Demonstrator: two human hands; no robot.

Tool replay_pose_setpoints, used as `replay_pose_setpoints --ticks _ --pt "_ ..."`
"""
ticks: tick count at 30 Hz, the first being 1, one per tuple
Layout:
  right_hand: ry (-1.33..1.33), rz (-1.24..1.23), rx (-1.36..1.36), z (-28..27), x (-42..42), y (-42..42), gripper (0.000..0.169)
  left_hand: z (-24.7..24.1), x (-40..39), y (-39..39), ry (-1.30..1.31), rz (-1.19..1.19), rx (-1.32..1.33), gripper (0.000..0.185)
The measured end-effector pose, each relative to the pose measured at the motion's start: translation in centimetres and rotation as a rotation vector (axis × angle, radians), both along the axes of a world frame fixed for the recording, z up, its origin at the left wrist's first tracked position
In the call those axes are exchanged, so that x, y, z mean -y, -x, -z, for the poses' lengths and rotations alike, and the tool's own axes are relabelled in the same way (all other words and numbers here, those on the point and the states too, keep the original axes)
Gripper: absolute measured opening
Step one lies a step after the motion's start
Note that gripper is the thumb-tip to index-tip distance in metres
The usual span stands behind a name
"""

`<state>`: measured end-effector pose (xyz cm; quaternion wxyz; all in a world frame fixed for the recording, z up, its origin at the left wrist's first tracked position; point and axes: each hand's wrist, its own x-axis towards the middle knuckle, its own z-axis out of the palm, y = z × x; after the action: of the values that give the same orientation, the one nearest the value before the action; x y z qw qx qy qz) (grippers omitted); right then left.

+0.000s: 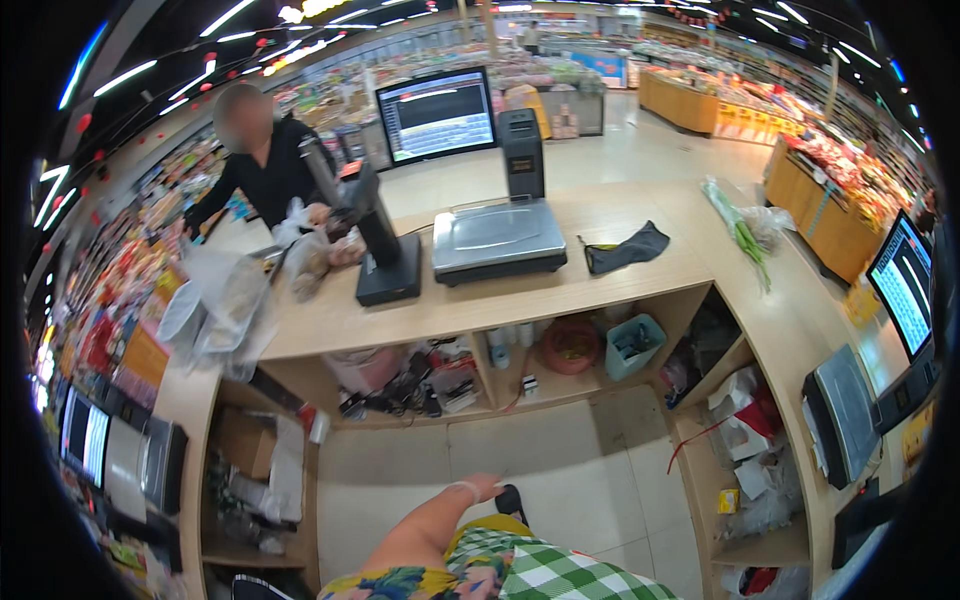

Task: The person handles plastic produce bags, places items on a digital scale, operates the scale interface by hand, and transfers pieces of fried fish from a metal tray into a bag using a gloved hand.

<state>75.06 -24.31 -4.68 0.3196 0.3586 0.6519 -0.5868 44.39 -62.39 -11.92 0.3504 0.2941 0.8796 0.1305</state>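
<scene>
My left hand hangs over the tiled floor in front of my body, with a pale band at the wrist. I see nothing in it, but its fingers are too blurred to read. Out of view is my right hand. Before me runs a light wooden counter with a weighing scale that has a steel platform. Clear plastic bags of produce lie left of the scale, beside a black stand. A dark cloth pouch lies to its right, and green onions in plastic lie farther right.
A person in black stands across the counter, near stacked plastic bags. Under the counter, shelves hold a red basin and a light blue bin. Another scale and a monitor stand at the right.
</scene>
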Motion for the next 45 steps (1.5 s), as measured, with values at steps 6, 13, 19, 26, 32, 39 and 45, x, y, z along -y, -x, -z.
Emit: replay_pose_setpoints --ticks 6,13,19,26,32,39,45 --pt "0.014 0.117 -0.019 1.5 -1.0 -8.9 0.052 -6.3 -8.3 -13.7 -0.182 0.187 0.143 0.046" --pt "0.184 0.309 -0.005 3.5 6.3 -26.8 0.053 -8.6 -8.9 -18.7 -0.097 0.534 0.226 0.044" --pt "-0.069 0.397 0.006 -0.8 16.2 -35.6 0.042 -3.3 -9.6 -16.9 0.228 0.73 0.254 0.051" --pt "-0.613 0.94 0.141 0.2 21.4 -50.0 0.029 -0.6 -14.9 -22.5 0.359 0.905 0.242 0.05" --pt "-0.728 1.36 0.156 -1.5 17.6 -61.0 0.031 3.2 -20.1 -29.1 0.337 0.996 0.184 0.049" --pt "-0.877 1.477 0.046 -1.3 10.5 -74.6 0.034 -6.6 -31.4 -50.2 0.178 1.197 0.211 0.047" --pt "-0.892 1.448 0.028 -4.5 2.6 -80.9 0.033 -13.2 -36.5 -64.9 0.005 1.374 0.182 0.045"
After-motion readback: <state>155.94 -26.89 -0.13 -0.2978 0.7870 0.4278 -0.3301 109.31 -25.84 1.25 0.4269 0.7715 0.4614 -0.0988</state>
